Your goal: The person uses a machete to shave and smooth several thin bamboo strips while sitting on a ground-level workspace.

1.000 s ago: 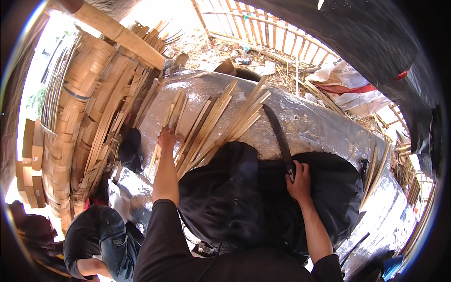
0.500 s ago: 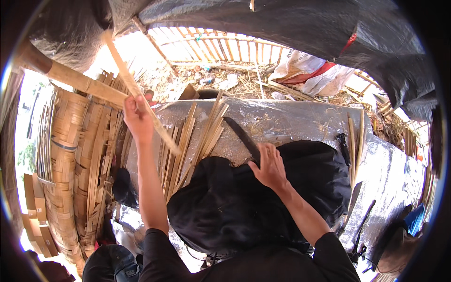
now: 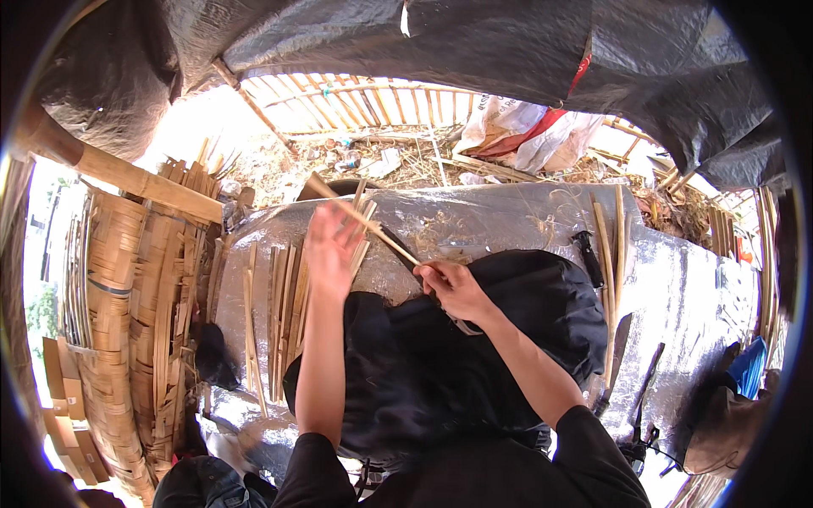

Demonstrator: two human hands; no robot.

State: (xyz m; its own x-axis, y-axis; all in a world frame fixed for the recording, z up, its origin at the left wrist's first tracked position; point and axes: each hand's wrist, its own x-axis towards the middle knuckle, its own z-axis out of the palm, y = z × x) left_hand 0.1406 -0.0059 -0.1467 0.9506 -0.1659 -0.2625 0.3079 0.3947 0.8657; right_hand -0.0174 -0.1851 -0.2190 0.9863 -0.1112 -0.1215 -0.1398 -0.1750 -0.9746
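Observation:
My right hand [image 3: 457, 289] is closed around the handle of a knife [image 3: 465, 326], whose dark blade points up and left. A pale bamboo strip [image 3: 345, 206] slants across in front of me, its lower end meeting the thumb of that hand and overlapping the blade. Beside the strip's upper part, my left hand [image 3: 330, 247] has its fingers spread, somewhat blurred by motion; whether it touches the strip is unclear. Black cloth [image 3: 406, 372] covers my lap under both forearms.
Several bamboo strips [image 3: 285, 296] lie left of the cloth on a shiny plastic sheet [image 3: 517, 212]. More strips [image 3: 611, 254] lie to the right. Woven bamboo panels [image 3: 110, 288] stand at the left, below a bamboo pole [image 3: 148, 182]. A dark tarp [image 3: 474, 42] hangs overhead.
My right hand, earlier resting open by the knife, now grips it. The bamboo strip has come down and right to it, and my left hand has let its grip loosen and moved right.

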